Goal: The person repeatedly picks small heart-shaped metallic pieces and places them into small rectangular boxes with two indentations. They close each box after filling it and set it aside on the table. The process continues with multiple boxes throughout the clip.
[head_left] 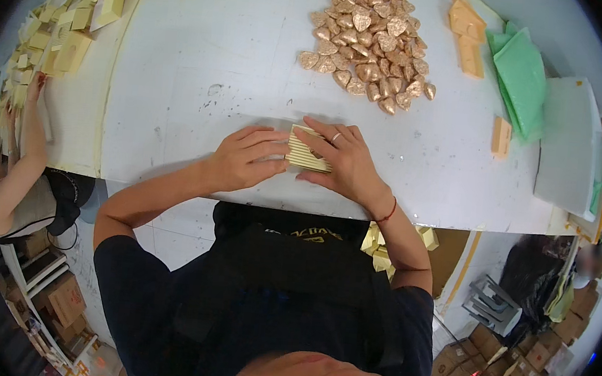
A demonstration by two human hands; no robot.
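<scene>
ribbed box (301, 157) is lying btwn r hand (351, 167), grasping its r side, & l hand (248, 159), loosely open, touching l edge.

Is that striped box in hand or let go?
In hand: the right hand grips the striped box from its right side; fingertips of the left hand are at its left edge.

Bright, even light; fisheye distortion.
Table (183, 56) edge bows, corners black; faint shadow by left arm (154, 193); gold pieces (381, 45) glint; right hand (349, 163) fairly sharp; patch near right rim blurred.
</scene>
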